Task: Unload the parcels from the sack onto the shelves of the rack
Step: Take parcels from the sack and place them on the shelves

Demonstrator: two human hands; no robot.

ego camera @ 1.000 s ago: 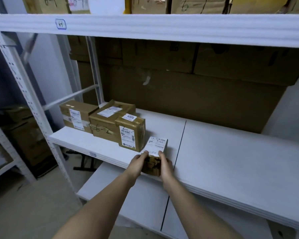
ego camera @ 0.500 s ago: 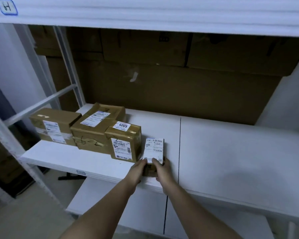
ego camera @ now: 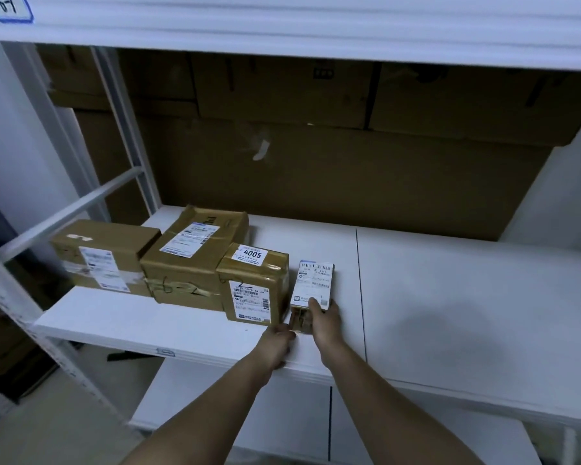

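Observation:
A small brown parcel point(ego camera: 312, 283) with a white barcode label on top sits on the white rack shelf point(ego camera: 450, 313), close beside a taped box marked 4005 point(ego camera: 254, 285). My right hand point(ego camera: 324, 322) grips the small parcel at its near end, thumb on the label. Its near left corner is touched by the fingers of my left hand point(ego camera: 277, 344), which lies at the shelf's front edge. Two more brown parcels, a middle one point(ego camera: 195, 260) and a left one point(ego camera: 103, 255), stand in a row to the left. The sack is not in view.
Large cardboard sheets point(ego camera: 332, 169) line the back of the shelf. A white upper shelf beam point(ego camera: 282, 25) runs overhead, and a lower shelf point(ego camera: 249, 414) lies beneath. The rack's upright post point(ego camera: 31, 313) and a slanted brace point(ego camera: 71, 209) stand at the left.
The small parcel has gone from the shelf's front edge further in, beside the 4005 box. My left hand has slid back towards the edge. The camera moved closer.

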